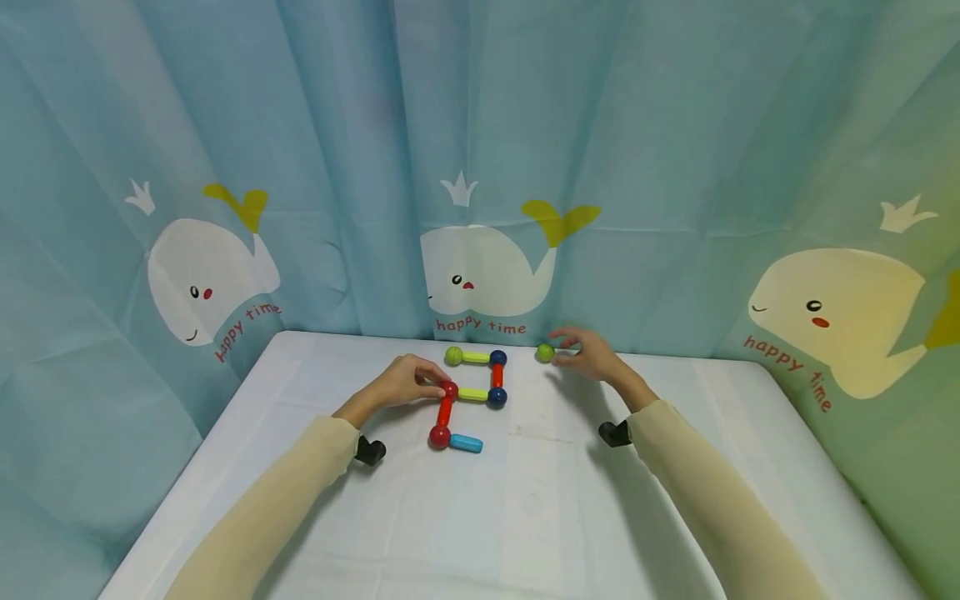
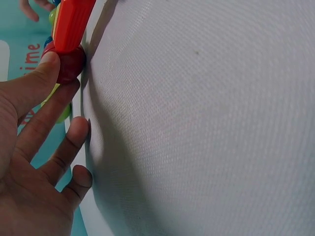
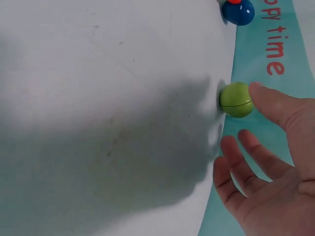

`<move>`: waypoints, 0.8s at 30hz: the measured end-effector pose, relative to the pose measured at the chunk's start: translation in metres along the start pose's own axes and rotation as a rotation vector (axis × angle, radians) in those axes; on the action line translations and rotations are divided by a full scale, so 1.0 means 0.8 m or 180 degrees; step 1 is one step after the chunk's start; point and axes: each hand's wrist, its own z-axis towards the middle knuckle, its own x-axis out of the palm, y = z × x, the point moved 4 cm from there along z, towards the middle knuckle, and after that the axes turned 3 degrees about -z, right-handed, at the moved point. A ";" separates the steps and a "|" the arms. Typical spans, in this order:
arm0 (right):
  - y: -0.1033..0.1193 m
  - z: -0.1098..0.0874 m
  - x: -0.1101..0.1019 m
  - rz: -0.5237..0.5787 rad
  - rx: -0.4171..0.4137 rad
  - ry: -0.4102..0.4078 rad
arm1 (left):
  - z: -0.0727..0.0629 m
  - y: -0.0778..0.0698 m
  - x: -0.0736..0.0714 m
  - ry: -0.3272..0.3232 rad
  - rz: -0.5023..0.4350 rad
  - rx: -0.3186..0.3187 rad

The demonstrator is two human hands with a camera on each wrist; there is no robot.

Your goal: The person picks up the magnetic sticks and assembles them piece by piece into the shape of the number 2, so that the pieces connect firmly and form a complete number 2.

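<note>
My left hand (image 1: 408, 382) pinches a red ball (image 2: 72, 64) between thumb and index finger; the other fingers are spread. That ball joins a red stick (image 1: 446, 412) and a yellow-green stick (image 1: 472, 394). The red stick leads to a larger red ball (image 1: 439, 437) with a blue stick (image 1: 467, 443) beside it. Two dark blue balls, one here (image 1: 497, 397), a second red stick (image 1: 497, 377), another yellow-green stick (image 1: 476, 357) and a green ball (image 1: 453, 356) continue the chain. My right hand (image 1: 588, 354) has its fingers spread around a loose green ball (image 3: 236, 100), thumb tip at its edge.
The pieces lie on a white-covered table (image 1: 555, 517). Behind it hangs a light blue curtain (image 1: 660, 167) printed with whales, close to the table's far edge. Dark wrist mounts, such as this one (image 1: 615, 433), stick out inward from both sleeves.
</note>
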 end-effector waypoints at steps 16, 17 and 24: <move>-0.016 0.015 0.027 0.0000 0.0284 -0.0022 | 0.000 -0.001 0.002 0.0011 0.0012 -0.0021; -0.015 0.015 0.027 0.0000 0.0297 -0.0049 | 0.000 -0.001 0.002 0.0009 0.0010 -0.0027; -0.017 0.014 0.029 -0.0042 0.0330 -0.0217 | -0.001 -0.002 0.001 -0.0014 0.0015 0.0024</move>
